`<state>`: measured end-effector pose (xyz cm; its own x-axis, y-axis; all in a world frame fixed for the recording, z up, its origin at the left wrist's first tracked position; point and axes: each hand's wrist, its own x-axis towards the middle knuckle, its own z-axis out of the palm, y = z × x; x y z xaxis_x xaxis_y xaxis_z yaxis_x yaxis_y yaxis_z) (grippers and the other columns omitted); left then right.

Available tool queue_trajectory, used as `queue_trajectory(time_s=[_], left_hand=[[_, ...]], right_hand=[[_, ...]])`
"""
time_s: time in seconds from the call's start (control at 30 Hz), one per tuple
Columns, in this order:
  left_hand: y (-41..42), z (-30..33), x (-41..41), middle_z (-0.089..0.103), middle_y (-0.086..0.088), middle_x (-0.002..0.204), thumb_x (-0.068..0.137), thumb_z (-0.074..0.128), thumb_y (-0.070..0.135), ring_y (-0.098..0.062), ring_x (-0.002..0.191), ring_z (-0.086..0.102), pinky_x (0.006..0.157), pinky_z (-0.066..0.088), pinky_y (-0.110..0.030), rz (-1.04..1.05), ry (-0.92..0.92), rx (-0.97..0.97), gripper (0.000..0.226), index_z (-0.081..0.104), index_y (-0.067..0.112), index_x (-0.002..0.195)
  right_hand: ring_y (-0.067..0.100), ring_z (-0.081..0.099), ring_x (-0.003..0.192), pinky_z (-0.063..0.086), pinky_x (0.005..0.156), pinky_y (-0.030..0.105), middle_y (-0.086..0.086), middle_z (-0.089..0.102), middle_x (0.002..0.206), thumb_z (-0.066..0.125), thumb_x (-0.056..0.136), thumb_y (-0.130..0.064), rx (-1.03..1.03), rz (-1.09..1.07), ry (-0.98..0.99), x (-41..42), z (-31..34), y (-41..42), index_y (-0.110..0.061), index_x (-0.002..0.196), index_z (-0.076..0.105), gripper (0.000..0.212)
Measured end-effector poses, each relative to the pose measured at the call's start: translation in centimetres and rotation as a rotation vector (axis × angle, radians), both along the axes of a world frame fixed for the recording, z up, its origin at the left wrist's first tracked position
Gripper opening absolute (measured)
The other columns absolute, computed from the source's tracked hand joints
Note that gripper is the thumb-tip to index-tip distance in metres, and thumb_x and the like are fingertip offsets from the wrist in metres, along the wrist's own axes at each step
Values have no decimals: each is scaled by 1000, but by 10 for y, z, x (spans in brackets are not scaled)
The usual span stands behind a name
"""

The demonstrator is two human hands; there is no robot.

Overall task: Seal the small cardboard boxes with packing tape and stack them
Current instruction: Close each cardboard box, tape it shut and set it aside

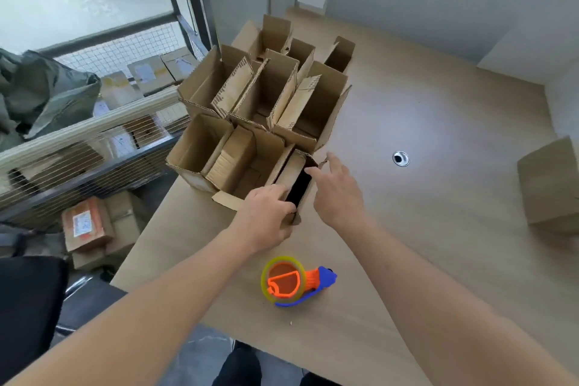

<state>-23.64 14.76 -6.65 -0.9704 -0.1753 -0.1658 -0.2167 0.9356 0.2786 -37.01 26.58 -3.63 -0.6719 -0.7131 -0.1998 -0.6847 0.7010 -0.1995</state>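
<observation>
Tape dispenser [296,281], orange and blue with a yellowish roll, lying on the worktop [423,229] near the front edge, untouched. Just beyond it, left hand [266,216] curled over the near left flap of the nearest open box [297,185], gripping it. Right hand [336,188] with fingers extended, fingertips touching the far right flap of the same box. Behind, cluster of open cardboard boxes [266,94], flaps upright. Closed box [550,185] well apart at the right edge. Round cable hole [400,158] mid-worktop.
</observation>
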Motion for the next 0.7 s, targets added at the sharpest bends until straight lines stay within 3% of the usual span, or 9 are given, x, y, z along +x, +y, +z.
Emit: queue_trajectory(time_s=[0.1,0.23,0.3,0.4,0.5,0.63,0.7], left_hand=[[-12,-5,0,63,-3,113,74,74,39,-25,94,63,78,54,-39,-102,40,47,20,77,26,89],[-24,-2,-2,64,-4,110,72,76,30,-28,86,63,72,54,-40,-215,54,43,12,76,24,82],[-24,4,-3,64,-5,112,74,75,26,-30,89,64,78,54,-41,-263,36,24,11,76,24,85],[-19,10,-8,59,1,123,80,71,20,-25,101,60,99,44,-36,-301,-2,-26,20,75,27,98],[-12,11,-15,53,5,129,86,66,20,-20,112,56,106,37,-33,-270,-67,-81,26,70,30,109],[0,10,-23,50,3,129,89,66,17,-21,123,52,118,32,-45,-189,-95,-100,40,64,29,127],[9,9,-24,50,2,127,90,67,18,-23,121,51,119,29,-46,-206,-85,-140,39,63,29,126]], right_hand=[[36,33,143,41,106,42,17,27,159,64,91,-4,23,-77,18,2,-3,-2,-28,121,65,38],[35,36,141,42,104,41,14,28,159,65,91,-7,85,-126,14,8,1,6,-29,111,67,29],[33,40,138,42,103,40,11,31,157,66,93,-12,107,-158,10,8,4,14,-31,111,70,27],[31,47,129,43,97,37,6,39,150,65,96,-17,117,-207,6,9,8,27,-32,114,72,25],[30,51,119,44,90,35,3,44,142,67,93,-14,113,-239,-4,10,5,41,-32,113,72,28],[30,51,116,43,87,34,1,46,138,64,93,-14,68,-249,-52,7,-2,57,-31,107,72,24],[30,50,115,44,87,34,2,45,138,63,93,-12,43,-239,-88,7,-6,66,-31,104,71,23]])
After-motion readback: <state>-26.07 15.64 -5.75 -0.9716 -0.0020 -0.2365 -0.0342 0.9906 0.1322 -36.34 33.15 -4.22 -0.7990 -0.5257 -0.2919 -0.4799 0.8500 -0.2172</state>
